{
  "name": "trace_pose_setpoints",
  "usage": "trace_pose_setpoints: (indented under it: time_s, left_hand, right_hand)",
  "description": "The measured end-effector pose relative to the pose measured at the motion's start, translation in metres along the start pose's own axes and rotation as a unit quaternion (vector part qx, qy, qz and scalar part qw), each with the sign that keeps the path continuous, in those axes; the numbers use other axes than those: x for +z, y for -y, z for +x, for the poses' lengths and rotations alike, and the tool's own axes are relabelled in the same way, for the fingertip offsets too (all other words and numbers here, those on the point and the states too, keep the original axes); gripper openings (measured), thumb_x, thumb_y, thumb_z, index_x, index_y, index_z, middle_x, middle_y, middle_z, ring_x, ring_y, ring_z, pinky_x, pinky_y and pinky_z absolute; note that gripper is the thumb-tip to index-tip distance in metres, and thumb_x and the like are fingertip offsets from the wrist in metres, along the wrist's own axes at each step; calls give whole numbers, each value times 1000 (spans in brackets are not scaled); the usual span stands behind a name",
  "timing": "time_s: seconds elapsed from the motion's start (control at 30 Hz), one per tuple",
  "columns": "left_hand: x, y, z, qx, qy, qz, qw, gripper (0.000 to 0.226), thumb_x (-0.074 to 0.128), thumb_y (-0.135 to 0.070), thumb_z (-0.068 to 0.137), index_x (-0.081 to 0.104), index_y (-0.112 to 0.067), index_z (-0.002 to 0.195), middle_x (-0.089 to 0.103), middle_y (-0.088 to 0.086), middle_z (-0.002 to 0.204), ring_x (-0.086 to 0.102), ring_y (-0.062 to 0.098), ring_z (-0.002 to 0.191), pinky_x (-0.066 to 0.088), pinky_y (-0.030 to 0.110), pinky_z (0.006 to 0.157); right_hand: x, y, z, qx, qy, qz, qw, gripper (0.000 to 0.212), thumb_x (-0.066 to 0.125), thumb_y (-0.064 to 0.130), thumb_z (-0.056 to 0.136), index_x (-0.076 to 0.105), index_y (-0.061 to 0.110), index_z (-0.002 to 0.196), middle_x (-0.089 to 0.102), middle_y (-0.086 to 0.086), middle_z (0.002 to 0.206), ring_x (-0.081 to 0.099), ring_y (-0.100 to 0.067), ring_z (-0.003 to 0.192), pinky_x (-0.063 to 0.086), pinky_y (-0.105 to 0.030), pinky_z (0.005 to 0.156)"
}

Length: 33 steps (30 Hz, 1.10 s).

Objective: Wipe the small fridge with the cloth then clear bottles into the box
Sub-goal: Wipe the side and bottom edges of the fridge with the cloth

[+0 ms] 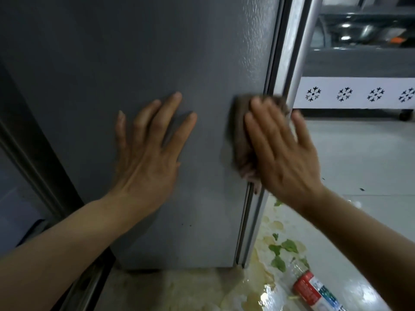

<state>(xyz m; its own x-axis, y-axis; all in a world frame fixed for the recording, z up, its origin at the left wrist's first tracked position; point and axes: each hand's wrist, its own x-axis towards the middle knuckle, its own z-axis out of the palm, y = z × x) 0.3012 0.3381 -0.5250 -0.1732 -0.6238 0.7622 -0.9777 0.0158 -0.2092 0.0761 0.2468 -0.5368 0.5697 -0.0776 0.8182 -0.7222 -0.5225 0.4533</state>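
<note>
Grey fridge (134, 52) fills most of the view, its flat side panel facing the person and its silver door edge (289, 63) running down the right; a brown cloth (241, 131) lies pressed against the panel right at that edge, slightly blurred. The right hand (285, 151) lies flat over the cloth, fingers spread and pointing up, its outer fingers reaching past the cloth onto the door edge; it presses the cloth rather than gripping it. The left hand (150, 149) rests just beside it on the bare panel, palm down and fingers splayed apart, holding nothing; the two hands are near each other but not touching.

Below the fridge the pale tiled floor (359, 158) is wet and stained with yellowish patches, and green leaf scraps (285, 250) lie scattered in the mess near the fridge's lower corner; a clear plastic bottle (314, 288) with a red and white label lies on its side there, at the bottom right, well apart from the hands.

Further back on the right stands a white panel (354, 93) printed with dark snowflake marks; above it are dark shelves with metal vessels (354, 30), too blurred to tell more. A dark frame (27, 135) runs along the fridge's left side.
</note>
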Motion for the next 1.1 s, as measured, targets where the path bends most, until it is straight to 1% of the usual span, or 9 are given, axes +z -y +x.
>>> trace_pose_setpoints:
  time_s: [0.2,0.37,0.43,0.53,0.67,0.77,0.83,0.97,1.1]
  left_hand:
    - [24,4,-21,-10,21,2,1000,97,74,-17,65,22,-23,146,5,3,153,8,27,139,6,67,104]
    - [30,6,-24,-3,16,3,1000,94,72,-20,70,19,-23,147,2,2,154,6,28,140,5,67,104]
    - [29,8,-23,7,16,-1,1000,94,72,-19,70,19,-23,147,2,2,153,6,27,140,5,68,104]
    - [26,12,-28,16,18,-6,1000,93,74,-15,69,23,-23,145,4,3,152,9,27,138,6,67,104]
    - [24,27,-53,-28,26,0,999,96,79,-17,64,23,-19,143,7,3,149,13,28,133,6,65,105]
    - [25,48,-65,-66,8,27,997,93,78,-23,66,26,-17,142,10,5,148,17,29,130,11,67,104]
    - [26,60,-66,-78,4,45,996,92,76,-26,68,23,-18,144,9,4,148,18,29,129,12,68,103]
    - [30,65,-68,-68,14,54,996,92,71,-29,72,18,-21,147,5,3,150,16,28,130,12,67,104]
    - [27,69,-68,-47,20,30,998,92,72,-27,72,18,-22,146,4,1,149,15,26,131,11,66,104]
  right_hand:
    - [31,11,14,93,-113,16,989,64,61,27,90,30,1,141,35,-25,145,26,-37,139,9,-42,118]
    - [49,51,-81,10,29,50,998,86,58,16,86,3,8,151,-7,-12,159,-3,-27,147,4,-43,119]
    - [50,57,-105,-34,75,44,996,82,51,14,88,0,9,151,-12,-10,159,-4,-26,147,2,-42,120]
    - [42,56,-105,-49,93,38,994,88,60,15,86,1,9,151,-13,-9,159,-4,-25,147,3,-41,120]
    - [28,43,-39,28,15,58,998,89,70,29,80,16,7,148,9,-15,157,5,-26,146,4,-42,119]
    - [41,51,15,109,-107,71,986,76,63,41,87,23,7,142,22,-18,145,9,-25,142,6,-44,118]
    - [51,71,20,124,-128,100,979,66,54,36,91,25,4,141,23,-20,144,7,-25,142,6,-46,117]
    - [65,112,-33,-32,23,115,993,66,45,28,91,21,4,147,13,-12,157,1,-27,147,1,-44,119]
    - [64,122,-51,-166,100,104,976,56,37,17,94,26,8,148,18,-9,156,15,-24,145,7,-39,119]
